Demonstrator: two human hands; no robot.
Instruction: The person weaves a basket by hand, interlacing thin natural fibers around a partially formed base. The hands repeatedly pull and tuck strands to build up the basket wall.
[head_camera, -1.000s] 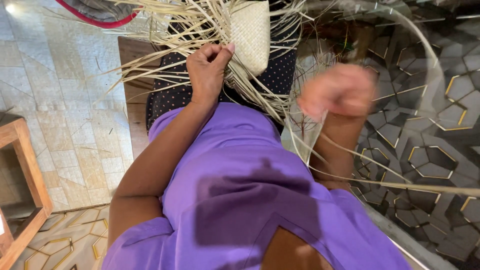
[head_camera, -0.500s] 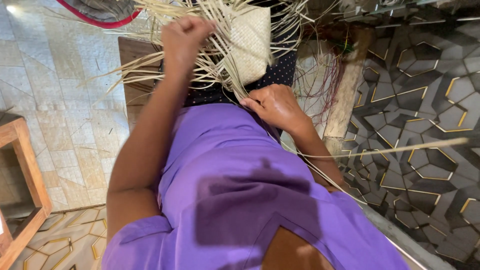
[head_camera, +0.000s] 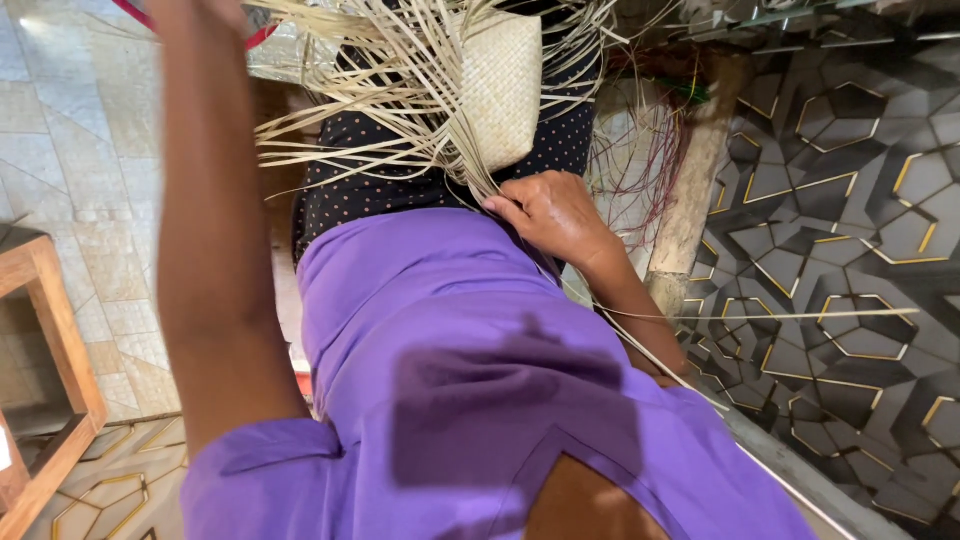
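Nearest to the camera is the purple garment (head_camera: 450, 380) of the person, which fills the lower middle of the view. On the left side, the left arm (head_camera: 215, 230) rises straight up along the picture; the left hand itself is cut by the top edge, so I cannot tell if it is clenched or released.

A little farther, the right hand (head_camera: 550, 215) rests on the lap, just at the border of the purple cloth and a dark dotted fabric (head_camera: 390, 180). Its fingers are bent and pinch the pale straw strips (head_camera: 400, 90) at the point where they come out from the woven piece (head_camera: 505, 85).

This woven piece, a flat light-coloured panel of plaited straw, lies on the dotted fabric above the right hand, and many loose strips spread from it to the left and upward.

Farther right stands a wooden post (head_camera: 695, 190), with thin reddish fibres (head_camera: 640, 170) beside it. At the far left is a wooden frame (head_camera: 55, 340) on the tiled floor (head_camera: 70, 150).
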